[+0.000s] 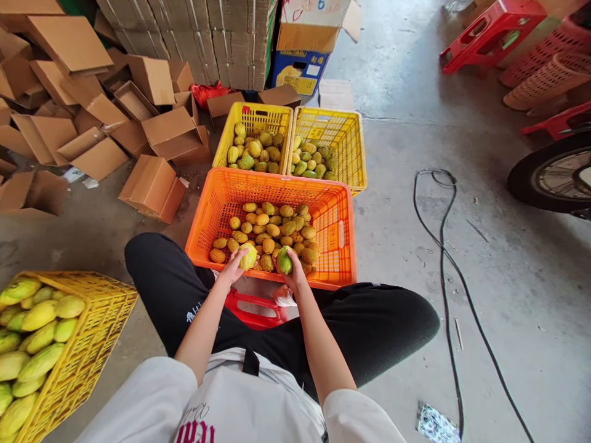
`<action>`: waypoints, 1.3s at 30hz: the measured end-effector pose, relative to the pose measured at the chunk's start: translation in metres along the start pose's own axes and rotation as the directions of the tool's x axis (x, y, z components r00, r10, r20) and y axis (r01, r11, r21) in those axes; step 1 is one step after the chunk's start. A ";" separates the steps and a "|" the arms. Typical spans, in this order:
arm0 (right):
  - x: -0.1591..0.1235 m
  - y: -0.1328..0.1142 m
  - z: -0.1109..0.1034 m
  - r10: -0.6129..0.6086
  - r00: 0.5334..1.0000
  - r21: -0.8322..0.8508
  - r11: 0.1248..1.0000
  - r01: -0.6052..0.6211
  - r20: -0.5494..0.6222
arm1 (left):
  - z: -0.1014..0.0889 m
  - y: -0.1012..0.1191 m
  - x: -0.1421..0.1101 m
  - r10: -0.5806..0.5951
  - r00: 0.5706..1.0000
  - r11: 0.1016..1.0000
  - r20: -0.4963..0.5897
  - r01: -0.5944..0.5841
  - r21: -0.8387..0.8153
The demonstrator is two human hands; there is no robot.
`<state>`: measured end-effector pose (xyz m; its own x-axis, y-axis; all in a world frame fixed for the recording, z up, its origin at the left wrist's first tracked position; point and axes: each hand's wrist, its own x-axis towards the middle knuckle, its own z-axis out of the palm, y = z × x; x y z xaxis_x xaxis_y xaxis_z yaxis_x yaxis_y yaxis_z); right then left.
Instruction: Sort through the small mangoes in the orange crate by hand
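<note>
My left hand (pixel 234 266) is closed around a yellow fruit (pixel 249 255), held over the near edge of the orange crate (pixel 341 258). My right hand (pixel 294 272) grips a green fruit (pixel 284 261) just beside it. The orange crate holds several yellow-orange fruits. Behind it stand two yellow crates: the left one (pixel 226 138) and the right one (pixel 355 154), both part-filled with greenish-yellow fruit. I sit on a low red stool (pixel 253 311) with my knees spread on either side of the crate.
A yellow crate (pixel 92 344) heaped with fruit stands at my left. Loose cardboard boxes (pixel 152 187) lie at the back left, stacked flat cartons (pixel 221 37) behind. A black cable (pixel 446 277) runs across the concrete floor at right, near a wheel (pixel 549 175) and red stools (pixel 489 31).
</note>
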<state>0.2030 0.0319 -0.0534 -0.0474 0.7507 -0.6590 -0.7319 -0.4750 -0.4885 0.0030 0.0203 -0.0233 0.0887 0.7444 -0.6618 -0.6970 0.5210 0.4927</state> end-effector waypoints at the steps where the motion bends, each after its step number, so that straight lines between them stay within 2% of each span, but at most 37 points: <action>1: 0.000 0.000 0.000 0.013 1.000 -0.001 1.000 -0.013 -0.001 | 0.000 0.000 0.001 0.000 1.000 1.000 0.002 0.000 -0.003; 4: 0.002 -0.002 -0.002 0.062 0.998 0.014 0.998 -0.062 0.015 | -0.001 -0.001 0.003 0.009 1.000 1.000 -0.005 -0.009 -0.029; 10: 0.001 -0.006 -0.002 0.082 0.995 0.059 0.995 -0.085 0.057 | -0.001 0.002 0.006 -0.010 0.994 0.994 -0.107 -0.001 -0.107; 19: 0.002 -0.005 0.000 0.088 0.996 0.054 0.995 -0.089 0.010 | -0.001 0.004 0.009 -0.121 0.989 0.985 -0.088 0.109 -0.133; 23: 0.001 -0.003 0.002 0.034 0.999 0.033 0.999 -0.032 -0.041 | 0.002 0.006 0.006 -0.110 0.991 0.981 -0.072 0.096 -0.168; 28: -0.003 -0.001 0.006 -0.051 0.998 -0.028 0.998 0.052 0.026 | 0.006 0.007 0.003 -0.098 0.992 0.987 -0.081 0.086 -0.137; 34: -0.001 -0.004 0.003 0.063 0.998 -0.003 0.998 -0.063 0.004 | 0.003 0.002 0.003 -0.007 0.998 0.998 -0.067 0.003 -0.057; 39: 0.000 -0.006 -0.001 0.073 0.997 0.012 0.997 -0.074 0.024 | -0.003 -0.001 0.004 -0.024 0.998 0.997 -0.054 0.020 -0.069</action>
<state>0.2075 0.0345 -0.0513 -0.1174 0.7249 -0.6788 -0.7347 -0.5233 -0.4317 0.0021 0.0221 -0.0281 0.0672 0.7081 -0.7029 -0.7423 0.5062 0.4391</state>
